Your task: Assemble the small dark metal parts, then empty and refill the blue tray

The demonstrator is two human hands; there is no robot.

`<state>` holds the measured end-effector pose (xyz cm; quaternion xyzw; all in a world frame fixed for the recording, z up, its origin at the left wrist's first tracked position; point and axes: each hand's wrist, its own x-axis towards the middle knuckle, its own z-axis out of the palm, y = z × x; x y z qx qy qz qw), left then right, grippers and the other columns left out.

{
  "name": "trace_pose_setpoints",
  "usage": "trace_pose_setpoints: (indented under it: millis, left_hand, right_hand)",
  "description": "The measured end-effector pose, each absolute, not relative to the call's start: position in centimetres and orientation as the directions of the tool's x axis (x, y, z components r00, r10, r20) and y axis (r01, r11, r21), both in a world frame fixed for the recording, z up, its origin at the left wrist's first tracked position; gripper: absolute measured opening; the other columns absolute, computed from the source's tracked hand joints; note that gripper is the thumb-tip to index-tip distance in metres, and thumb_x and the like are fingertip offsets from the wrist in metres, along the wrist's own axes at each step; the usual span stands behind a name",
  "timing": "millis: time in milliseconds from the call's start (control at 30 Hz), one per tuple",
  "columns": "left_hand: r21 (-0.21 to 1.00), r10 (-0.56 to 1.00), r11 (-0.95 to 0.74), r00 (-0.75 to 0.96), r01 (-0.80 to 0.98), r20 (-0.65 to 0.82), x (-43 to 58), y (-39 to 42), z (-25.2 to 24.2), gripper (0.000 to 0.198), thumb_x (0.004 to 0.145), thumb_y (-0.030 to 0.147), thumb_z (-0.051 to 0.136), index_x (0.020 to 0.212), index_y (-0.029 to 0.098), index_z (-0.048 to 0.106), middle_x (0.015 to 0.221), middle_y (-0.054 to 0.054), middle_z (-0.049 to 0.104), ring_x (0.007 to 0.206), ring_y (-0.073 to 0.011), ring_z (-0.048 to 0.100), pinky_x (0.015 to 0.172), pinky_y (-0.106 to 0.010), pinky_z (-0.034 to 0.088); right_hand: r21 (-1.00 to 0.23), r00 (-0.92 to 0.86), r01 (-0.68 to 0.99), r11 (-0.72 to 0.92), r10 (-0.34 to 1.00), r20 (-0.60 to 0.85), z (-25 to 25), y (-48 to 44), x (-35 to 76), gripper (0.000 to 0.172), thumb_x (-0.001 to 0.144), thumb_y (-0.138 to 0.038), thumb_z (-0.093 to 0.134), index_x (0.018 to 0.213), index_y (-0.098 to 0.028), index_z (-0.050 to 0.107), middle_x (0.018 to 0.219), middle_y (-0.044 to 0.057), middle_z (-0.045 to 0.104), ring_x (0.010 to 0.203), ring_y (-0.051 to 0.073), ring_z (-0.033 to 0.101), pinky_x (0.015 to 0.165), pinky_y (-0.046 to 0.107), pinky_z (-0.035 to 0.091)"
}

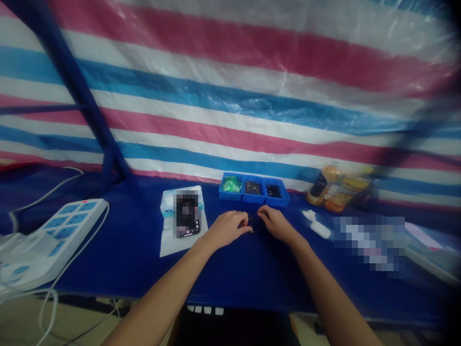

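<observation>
My left hand (230,227) is over the dark blue table, its fingers curled and its thumb stretched toward the right. A tiny dark speck shows by its fingertips, too small to name. Facing it, my right hand (276,223) has its thumb and fingers pressed together in a pinch. What this pinch holds, if anything, is hidden. The two hands are a short gap apart. Just beyond them stand three joined blue bins: one with green pieces in clear wrapping (231,184), one with small shiny metallic pieces (252,188), one with small black pieces (273,191).
Left of my hands, a phone (188,216) leans on a tissue box (167,204). A white power strip (68,226) with cables lies far left. To the right are a white object (320,229), an orange-capped bottle (323,185) and a yellow package (351,190). Striped sheeting (230,120) hangs behind.
</observation>
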<state>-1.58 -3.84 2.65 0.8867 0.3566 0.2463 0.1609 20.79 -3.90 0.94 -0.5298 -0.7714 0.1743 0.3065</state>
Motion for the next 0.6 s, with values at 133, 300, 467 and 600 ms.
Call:
trace_pose_setpoints:
  millis: [133, 300, 467, 600]
  left_hand:
    - [0.465, 0.714, -0.691, 0.625, 0.554, 0.316, -1.53, -3.78, 2.72, 0.023, 0.086, 0.041, 0.063, 0.08, 0.02, 0.055, 0.08, 0.002, 0.062, 0.075, -0.0152, 0.055, 0.064, -0.025, 0.033]
    - [0.45, 0.714, -0.693, 0.621, 0.563, 0.323, -1.52, -3.69, 2.69, 0.023, 0.086, 0.039, 0.064, 0.079, 0.019, 0.054, 0.08, 0.001, 0.061, 0.077, -0.0158, 0.055, 0.066, -0.025, 0.034]
    - [0.443, 0.715, -0.694, 0.616, 0.568, 0.331, -1.51, -3.74, 2.84, 0.02, 0.085, 0.036, 0.064, 0.08, 0.02, 0.055, 0.081, 0.001, 0.06, 0.078, -0.0158, 0.055, 0.066, -0.025, 0.034]
    - [0.452, 0.718, -0.691, 0.61, 0.565, 0.336, -1.44, -3.85, 2.96, 0.018, 0.085, 0.035, 0.065, 0.082, 0.02, 0.056, 0.083, 0.001, 0.06, 0.078, -0.0156, 0.055, 0.066, -0.025, 0.035]
  right_hand:
    - [-0.565, -0.266, 0.709, 0.422, 0.902, 0.34, 0.77, -3.65, 20.84, 0.02, 0.094, -0.02, 0.044, 0.1, -0.02, 0.064, 0.1, 0.006, 0.067, 0.094, 0.018, 0.061, 0.086, 0.031, 0.043]
    - [-0.552, -0.266, 0.718, 0.425, 0.9, 0.347, 0.89, -3.68, 20.86, 0.018, 0.089, -0.019, 0.051, 0.099, -0.02, 0.067, 0.1, 0.005, 0.069, 0.094, 0.018, 0.062, 0.086, 0.03, 0.045]
    - [-0.585, -0.245, 0.719, 0.376, 0.924, 0.293, 1.33, -3.95, 20.83, 0.017, 0.086, -0.024, 0.058, 0.098, -0.022, 0.07, 0.092, 0.003, 0.072, 0.079, 0.017, 0.065, 0.078, 0.029, 0.048]
    - [-0.632, -0.2, 0.703, 0.325, 0.944, 0.263, 1.33, -4.01, 20.9, 0.017, 0.085, -0.028, 0.06, 0.097, -0.023, 0.071, 0.083, 0.002, 0.073, 0.072, 0.017, 0.066, 0.072, 0.027, 0.048]
